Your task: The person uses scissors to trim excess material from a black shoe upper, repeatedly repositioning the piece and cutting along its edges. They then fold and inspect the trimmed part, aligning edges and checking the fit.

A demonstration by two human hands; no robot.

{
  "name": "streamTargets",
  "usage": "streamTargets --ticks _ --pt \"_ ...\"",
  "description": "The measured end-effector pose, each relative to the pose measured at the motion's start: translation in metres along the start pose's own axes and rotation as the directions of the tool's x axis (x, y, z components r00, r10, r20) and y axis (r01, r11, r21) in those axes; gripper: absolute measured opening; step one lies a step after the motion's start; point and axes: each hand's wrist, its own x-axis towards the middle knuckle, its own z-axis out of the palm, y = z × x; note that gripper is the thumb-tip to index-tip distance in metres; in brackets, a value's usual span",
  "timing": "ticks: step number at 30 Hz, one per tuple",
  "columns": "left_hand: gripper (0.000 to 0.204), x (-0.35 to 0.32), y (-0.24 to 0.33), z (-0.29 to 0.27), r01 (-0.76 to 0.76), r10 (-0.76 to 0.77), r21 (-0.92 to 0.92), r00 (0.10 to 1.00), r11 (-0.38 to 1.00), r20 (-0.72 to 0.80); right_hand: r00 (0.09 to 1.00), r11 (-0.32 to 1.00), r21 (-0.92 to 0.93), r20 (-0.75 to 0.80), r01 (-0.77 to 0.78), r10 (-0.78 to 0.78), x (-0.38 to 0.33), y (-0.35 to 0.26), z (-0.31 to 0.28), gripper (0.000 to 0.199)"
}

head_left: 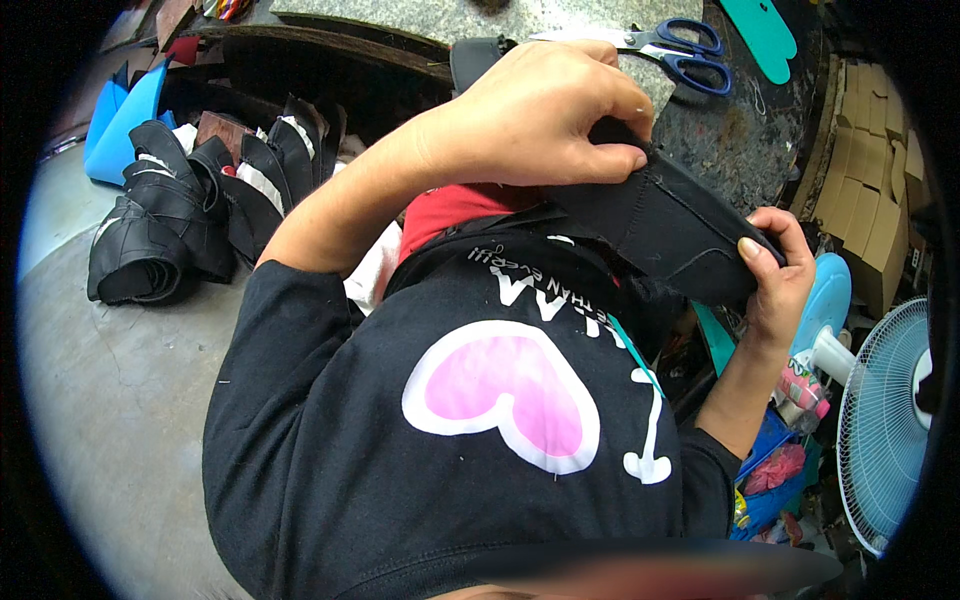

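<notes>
Stretched between my two hands, over my lap, is a black shoe upper [665, 225] with stitched seams. My left hand [565, 110] reaches across from the left and pinches its upper edge between thumb and fingers. On the other end, my right hand [782, 275] is closed, with the thumb on the near face and the fingers behind. Beyond my left hand, scissors [660, 50] with dark blue handles rest on a speckled stone slab [390, 18]. Part of another black piece [474, 62] shows beside my left hand, mostly hidden by it.
Rolled bundles of black pieces [150, 245] lie on the grey floor [130, 380] at left, near a blue container [122, 120]. A teal sole-shaped piece [765, 40] lies on the dark worktop [745, 130]. At right are cardboard boxes [865, 190] and a fan [880, 420].
</notes>
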Motion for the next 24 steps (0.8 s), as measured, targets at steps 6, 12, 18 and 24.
streamTargets --ticks 6,12,18,24 --pt "0.018 0.002 0.005 -0.003 -0.182 0.225 0.293 0.967 0.939 -0.118 0.934 0.892 -0.297 0.003 0.342 -0.357 0.004 -0.003 0.010 0.021" --pt "0.019 -0.009 0.014 0.005 -0.070 0.359 0.563 0.833 0.823 -0.422 0.857 0.839 -0.346 -0.152 0.420 -0.492 0.009 -0.003 0.002 0.023" --pt "0.026 -0.024 -0.001 0.002 -0.034 0.278 0.502 0.863 0.864 -0.421 0.702 0.854 -0.359 -0.490 0.377 -0.516 0.033 0.002 -0.019 0.030" --pt "0.028 -0.023 -0.037 -0.005 0.144 0.196 0.575 0.851 0.805 -0.488 0.670 0.610 -0.755 -0.325 0.242 -0.668 0.087 0.019 -0.035 0.053"
